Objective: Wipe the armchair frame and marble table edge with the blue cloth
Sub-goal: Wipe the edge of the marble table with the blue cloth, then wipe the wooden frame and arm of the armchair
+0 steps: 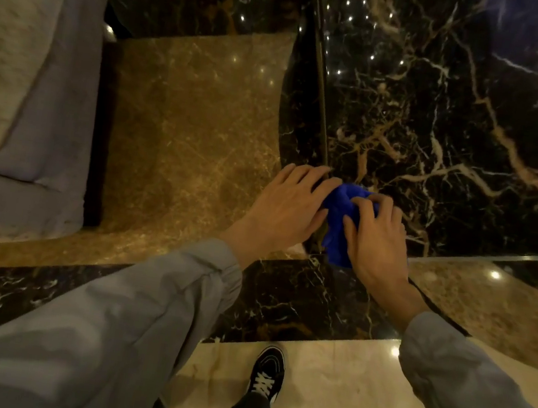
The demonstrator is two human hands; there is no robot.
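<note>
A bunched blue cloth lies over the near left corner of the black marble table, which has pale veins and a thin metal edge strip. My left hand rests flat on the cloth's left side, fingers spread toward the edge strip. My right hand presses on the cloth's right side with fingers curled into the fabric. Part of the cloth hangs down over the table's near edge. The grey upholstered armchair stands at the far left, apart from both hands.
Glossy brown and black marble floor lies between the armchair and the table. Cream floor tiles are under me, where my black shoe stands. Ceiling lights reflect in the surfaces.
</note>
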